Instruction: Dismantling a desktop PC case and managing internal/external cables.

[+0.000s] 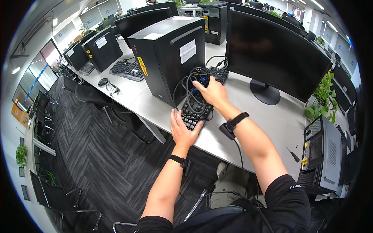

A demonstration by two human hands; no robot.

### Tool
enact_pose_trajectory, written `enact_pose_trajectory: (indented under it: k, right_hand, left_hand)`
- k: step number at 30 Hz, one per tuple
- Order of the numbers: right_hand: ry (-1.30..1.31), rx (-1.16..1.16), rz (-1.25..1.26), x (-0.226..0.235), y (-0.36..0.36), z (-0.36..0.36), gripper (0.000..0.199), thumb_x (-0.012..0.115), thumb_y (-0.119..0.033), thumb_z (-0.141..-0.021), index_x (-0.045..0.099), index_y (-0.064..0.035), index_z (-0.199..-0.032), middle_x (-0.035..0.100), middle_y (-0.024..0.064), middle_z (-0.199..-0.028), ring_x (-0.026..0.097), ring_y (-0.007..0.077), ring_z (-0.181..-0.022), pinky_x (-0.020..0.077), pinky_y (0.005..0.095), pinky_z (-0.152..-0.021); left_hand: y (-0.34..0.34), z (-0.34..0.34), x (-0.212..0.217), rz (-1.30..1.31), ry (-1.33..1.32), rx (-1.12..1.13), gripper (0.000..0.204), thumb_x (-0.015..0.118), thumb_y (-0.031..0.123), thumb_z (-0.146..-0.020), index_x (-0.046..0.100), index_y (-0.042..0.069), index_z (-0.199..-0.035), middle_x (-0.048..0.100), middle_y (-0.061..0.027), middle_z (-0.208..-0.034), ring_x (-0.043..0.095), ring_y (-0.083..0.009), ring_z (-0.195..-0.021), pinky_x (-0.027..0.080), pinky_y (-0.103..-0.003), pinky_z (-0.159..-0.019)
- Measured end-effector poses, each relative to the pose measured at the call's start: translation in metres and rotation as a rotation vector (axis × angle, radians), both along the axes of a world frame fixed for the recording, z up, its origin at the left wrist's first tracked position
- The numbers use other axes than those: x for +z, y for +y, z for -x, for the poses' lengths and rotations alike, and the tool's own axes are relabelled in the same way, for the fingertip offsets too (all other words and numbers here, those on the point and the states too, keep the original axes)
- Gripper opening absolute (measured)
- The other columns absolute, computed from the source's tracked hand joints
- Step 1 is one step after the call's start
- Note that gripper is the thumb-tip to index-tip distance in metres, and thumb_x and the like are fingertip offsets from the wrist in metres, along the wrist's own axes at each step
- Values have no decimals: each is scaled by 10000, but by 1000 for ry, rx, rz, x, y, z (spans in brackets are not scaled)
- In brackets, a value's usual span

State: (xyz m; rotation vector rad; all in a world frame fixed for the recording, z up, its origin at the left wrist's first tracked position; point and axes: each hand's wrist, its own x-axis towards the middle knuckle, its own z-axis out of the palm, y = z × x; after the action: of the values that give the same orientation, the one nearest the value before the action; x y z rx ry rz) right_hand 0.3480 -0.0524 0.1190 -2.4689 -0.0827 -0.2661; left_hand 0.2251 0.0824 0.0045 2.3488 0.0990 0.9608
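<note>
A black keyboard (192,122) lies lengthwise on the desk beside an upright black computer tower, with a loose tangle of black cable (189,86) heaped on top. My left hand (184,131) grips the keyboard's near end, thumb on one side and fingers on the other. Farther up, my right hand (214,92) is closed on part of the cable over the far half of the keyboard; its lower fingers are hidden. Small blue parts show among the coils near my right thumb. Each wrist wears a black strap with a small device.
The computer tower (173,58) stands close on the left. A black monitor (272,54) rises behind on the right. At the right lie a screwdriver (293,154) and another computer case (324,159) near a green plant (324,99). Another keyboard (128,70) and a mouse (103,82) sit farther left.
</note>
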Motion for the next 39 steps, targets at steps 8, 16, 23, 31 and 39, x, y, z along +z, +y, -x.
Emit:
enact_pose_trajectory:
  k: [8,16,23,31,39]
  right_hand:
    - [-459,-43,-323,-30,-69,-22,1006,624,-575,-870,164,62,-1497,238,358,-1489,260,467,-1401,255,455,-1151]
    - [-373,27,-148,-105,-8,-62,803,554,-481,-941,322,178,-1340,344,429,-1374,301,543,-1336,253,508,-1144]
    - [-371,-114,-365,-58,32,-64,727,566,-451,-941,340,65,-1400,364,338,-1418,302,505,-1358,286,586,-1103]
    - [-335,39,-420,-72,-6,-84,628,463,-388,-1001,345,66,-1418,423,338,-1404,334,495,-1361,273,470,-1148]
    - [-132,-219,-662,-75,-67,-66,586,565,-421,-940,528,61,-1270,591,276,-1252,553,377,-1199,418,412,-1021]
  left_hand:
    - [-4,4,9,-3,81,-8,1140,829,596,-614,289,55,-1460,261,-293,-1509,396,-479,-1305,364,-518,-1054]
    - [-6,10,20,-76,149,-22,1355,855,625,-541,112,51,-1519,137,-316,-1549,230,-465,-1411,240,-545,-1123]
    - [-1,-15,26,-2,76,51,1339,856,580,-566,93,14,-1509,145,-358,-1524,180,-499,-1414,170,-543,-1154]
    - [24,-13,37,124,-181,-158,1256,853,556,-581,173,33,-1498,89,-345,-1544,149,-481,-1434,177,-530,-1156]
    - [-7,1,58,-189,-15,-46,1345,894,576,-509,161,97,-1530,45,-337,-1551,167,-508,-1413,201,-583,-1129]
